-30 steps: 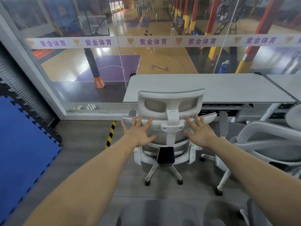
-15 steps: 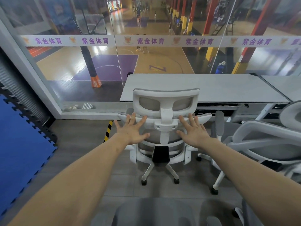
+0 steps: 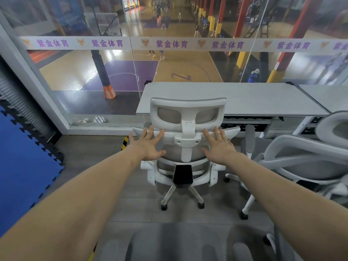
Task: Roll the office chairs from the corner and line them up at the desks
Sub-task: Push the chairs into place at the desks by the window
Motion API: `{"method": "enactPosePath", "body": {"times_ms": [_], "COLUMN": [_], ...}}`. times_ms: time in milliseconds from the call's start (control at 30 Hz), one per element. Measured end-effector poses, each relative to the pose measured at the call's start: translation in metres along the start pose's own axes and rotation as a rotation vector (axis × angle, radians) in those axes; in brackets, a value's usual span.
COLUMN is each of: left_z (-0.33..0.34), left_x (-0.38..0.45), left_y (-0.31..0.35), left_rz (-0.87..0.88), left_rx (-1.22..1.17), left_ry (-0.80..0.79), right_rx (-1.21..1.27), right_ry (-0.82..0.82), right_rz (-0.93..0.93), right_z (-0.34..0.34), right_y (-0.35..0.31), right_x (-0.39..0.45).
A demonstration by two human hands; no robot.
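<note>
Head view, left hand (image 3: 148,147) and right hand (image 3: 219,148) spreading flat, pressing on chair (image 3: 188,132) back, chair facing surface (image 3: 244,98), second chair (image 3: 301,159) standing just right.

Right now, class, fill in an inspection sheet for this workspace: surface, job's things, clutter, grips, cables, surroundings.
Surface: long pale grey desk, top bare where visible.
Job's things: white mesh-backed office chair facing the desk; second white office chair to its right, turned sideways.
Clutter: grey padded seat at the near edge.
Grips: left hand and right hand, fingers spread, against the chair's backrest.
Cables: nothing seen.
Surroundings: glass wall overlooking a basketball court; blue foam floor mat on the left.
</note>
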State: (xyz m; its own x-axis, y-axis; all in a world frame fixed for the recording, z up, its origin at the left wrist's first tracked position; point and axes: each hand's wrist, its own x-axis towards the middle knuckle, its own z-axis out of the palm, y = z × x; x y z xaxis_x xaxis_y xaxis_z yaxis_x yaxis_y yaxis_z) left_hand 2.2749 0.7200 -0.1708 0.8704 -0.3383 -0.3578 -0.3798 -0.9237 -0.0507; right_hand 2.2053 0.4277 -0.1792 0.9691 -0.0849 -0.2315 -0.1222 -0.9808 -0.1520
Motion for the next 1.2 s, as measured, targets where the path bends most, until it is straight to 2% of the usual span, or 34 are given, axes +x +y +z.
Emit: {"method": "enactPosePath", "body": {"times_ms": [100, 300, 533, 767, 1200], "left_z": [0.008, 0.026, 0.002, 0.010, 0.083], "left_x": [-0.022, -0.099, -0.216, -0.358, -0.635], "left_y": [0.004, 0.021, 0.054, 0.072, 0.096], "left_rz": [0.001, -0.085, -0.077, -0.040, 0.046], "left_rx": [0.005, -0.155, -0.160, -0.170, -0.244], "left_ry": [0.030, 0.187, 0.259, 0.327, 0.313], "right_rx": [0.016, 0.090, 0.073, 0.071, 0.119], "right_ry": [0.046, 0.122, 0.147, 0.215, 0.288], "right_rz": [0.007, -0.010, -0.079, -0.082, -0.011], "right_z": [-0.001, -0.012, -0.036, -0.041, 0.014], "right_y": [-0.006, -0.023, -0.044, -0.066, -0.081], "right_x": [-0.012, -0.075, -0.171, -0.321, -0.629]}}
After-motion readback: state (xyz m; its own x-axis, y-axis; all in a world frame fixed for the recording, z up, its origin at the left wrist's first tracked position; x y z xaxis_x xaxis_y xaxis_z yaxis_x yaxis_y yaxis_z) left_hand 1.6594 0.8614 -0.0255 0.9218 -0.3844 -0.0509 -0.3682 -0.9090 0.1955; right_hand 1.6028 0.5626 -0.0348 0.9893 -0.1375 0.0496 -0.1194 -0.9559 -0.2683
